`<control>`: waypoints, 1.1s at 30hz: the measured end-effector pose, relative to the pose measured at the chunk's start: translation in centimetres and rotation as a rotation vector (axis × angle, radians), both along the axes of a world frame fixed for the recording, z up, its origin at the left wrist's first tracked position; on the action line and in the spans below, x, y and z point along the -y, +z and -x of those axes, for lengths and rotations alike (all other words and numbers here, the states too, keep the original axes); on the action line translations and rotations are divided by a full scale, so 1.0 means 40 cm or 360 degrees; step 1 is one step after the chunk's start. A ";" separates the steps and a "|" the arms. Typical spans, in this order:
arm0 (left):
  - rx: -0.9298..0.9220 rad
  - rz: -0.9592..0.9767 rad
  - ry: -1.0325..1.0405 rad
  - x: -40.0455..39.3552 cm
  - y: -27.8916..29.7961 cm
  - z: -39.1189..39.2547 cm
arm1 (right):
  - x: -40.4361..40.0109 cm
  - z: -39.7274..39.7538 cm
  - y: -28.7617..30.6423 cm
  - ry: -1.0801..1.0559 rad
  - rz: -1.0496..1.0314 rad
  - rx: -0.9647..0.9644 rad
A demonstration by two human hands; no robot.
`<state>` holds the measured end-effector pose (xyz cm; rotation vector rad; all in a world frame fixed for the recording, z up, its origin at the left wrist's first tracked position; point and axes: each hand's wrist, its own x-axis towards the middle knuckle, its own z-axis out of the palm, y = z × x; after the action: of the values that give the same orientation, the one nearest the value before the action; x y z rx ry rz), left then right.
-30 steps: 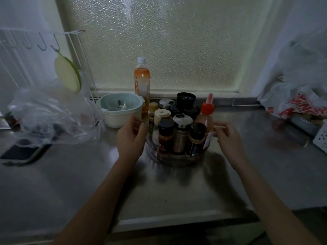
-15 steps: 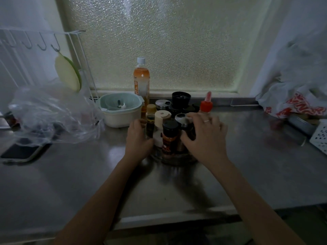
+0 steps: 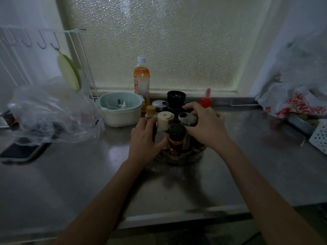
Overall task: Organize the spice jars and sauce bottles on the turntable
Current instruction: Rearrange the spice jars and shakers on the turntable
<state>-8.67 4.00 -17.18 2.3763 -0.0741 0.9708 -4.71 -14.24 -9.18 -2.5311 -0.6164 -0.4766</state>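
A clear turntable [image 3: 177,160] on the steel counter holds several spice jars packed close together. At its front stands a black-lidded jar with a red label [image 3: 176,138]. My left hand [image 3: 144,140] wraps a white jar with a beige lid [image 3: 164,119] on the left side. My right hand [image 3: 206,127] reaches over the right side, fingers curled around a silver-lidded jar [image 3: 187,118]; the jars under its palm are hidden. A black grinder [image 3: 176,98], another silver lid [image 3: 160,104], a brown-capped bottle [image 3: 151,110] and a red-nozzled sauce bottle [image 3: 205,100] stand at the back.
An orange drink bottle [image 3: 141,80] and a pale green bowl [image 3: 120,110] stand behind-left of the turntable. A clear plastic bag [image 3: 49,114] and a phone [image 3: 19,152] lie at left, under a wire rack [image 3: 44,41]. A printed bag [image 3: 297,103] and white basket [image 3: 320,137] sit at right.
My right hand came from the turntable's right edge onto the jars and now curls around the silver-lidded one. My left hand closed in on the white jar.
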 end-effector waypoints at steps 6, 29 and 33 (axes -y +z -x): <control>-0.0108 0.0088 -0.0031 0.007 -0.007 -0.021 | -0.002 0.000 0.038 0.0161 -0.0459 0.0185; 0.0475 0.0828 -0.0029 -0.022 0.040 0.024 | -0.070 0.129 0.020 0.0347 -0.0395 0.0055; 0.0502 0.0802 -0.0026 -0.020 0.042 0.027 | -0.067 0.107 0.009 0.0180 -0.0295 0.0128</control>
<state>-9.74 4.81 -15.49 1.7538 0.0299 1.1885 -9.01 -11.57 -8.83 -2.2984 -0.7067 -0.5696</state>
